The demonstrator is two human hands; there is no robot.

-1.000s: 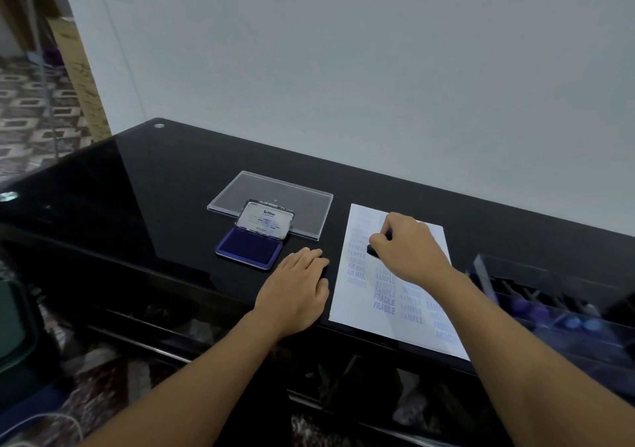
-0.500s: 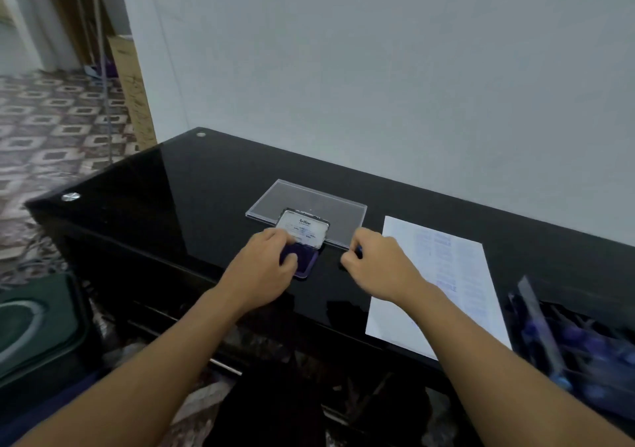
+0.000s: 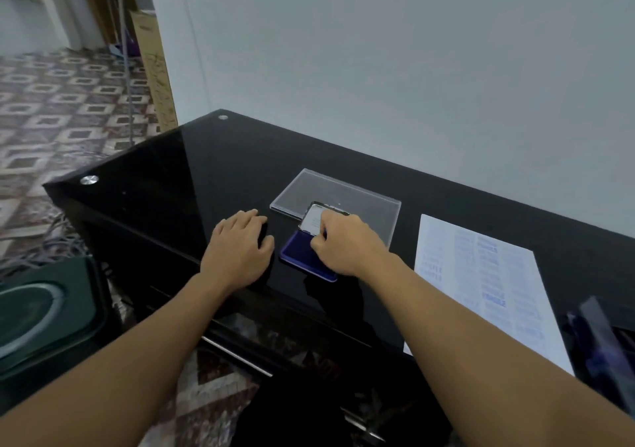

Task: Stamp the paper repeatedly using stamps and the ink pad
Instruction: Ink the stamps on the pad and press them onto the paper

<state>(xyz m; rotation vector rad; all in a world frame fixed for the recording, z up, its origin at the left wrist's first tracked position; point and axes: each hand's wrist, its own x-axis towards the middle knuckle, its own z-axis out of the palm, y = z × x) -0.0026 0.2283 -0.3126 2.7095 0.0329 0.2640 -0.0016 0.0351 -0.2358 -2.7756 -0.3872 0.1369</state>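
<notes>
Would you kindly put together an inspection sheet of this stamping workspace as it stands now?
Surface: black glossy table, reflective; no spills seen.
Job's things: blue ink pad open, lid raised; paper to its right, covered in faint blue prints; no stamp visible.
Clutter: clear plastic cover lying behind the pad; dark tray at the right edge, contents blurred.
Grippers: left hand flat on the table beside the pad; right hand curled down over the pad, what it holds is hidden.
Cables: what look like grey cables on the floor, left of the table.
Surroundings: pale wall, patterned floor, cardboard leaning by the doorway.
</notes>
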